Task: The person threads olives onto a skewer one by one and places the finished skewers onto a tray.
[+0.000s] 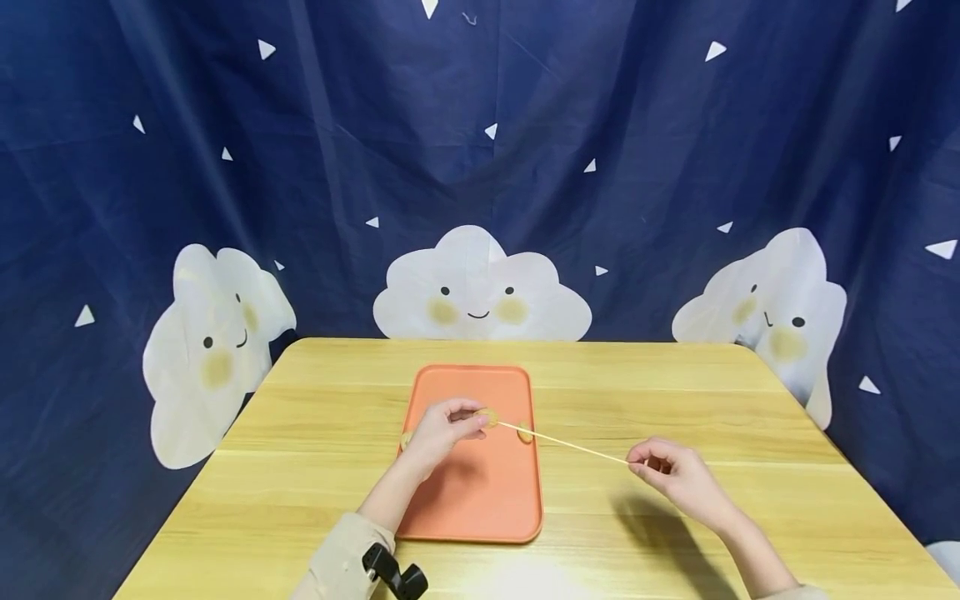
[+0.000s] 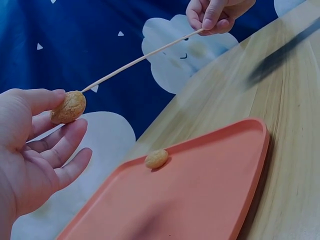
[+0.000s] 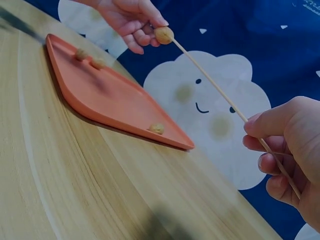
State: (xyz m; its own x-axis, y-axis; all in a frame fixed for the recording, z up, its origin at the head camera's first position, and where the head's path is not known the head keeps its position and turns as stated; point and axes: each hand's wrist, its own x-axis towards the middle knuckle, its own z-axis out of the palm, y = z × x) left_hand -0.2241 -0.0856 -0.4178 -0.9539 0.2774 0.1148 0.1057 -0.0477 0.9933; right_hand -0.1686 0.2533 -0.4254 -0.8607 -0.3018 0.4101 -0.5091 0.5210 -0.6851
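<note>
Above the orange tray (image 1: 472,500), my left hand (image 1: 442,433) pinches a round golden-brown ball (image 2: 69,107) between thumb and fingers. My right hand (image 1: 678,479), off the tray's right side, pinches a thin wooden stick (image 3: 212,82) near its far end. The stick's other end meets the ball; whether it has gone in cannot be told. Another ball (image 2: 156,159) lies by the tray's right rim. Two more balls, one of them here (image 3: 97,63), rest together at the tray's left side in the right wrist view.
The wooden table (image 1: 615,375) extends around the tray. Behind it hangs a dark blue curtain (image 1: 637,108) with white triangles and smiling clouds. A black device (image 1: 393,571) is strapped at the left sleeve (image 1: 341,554).
</note>
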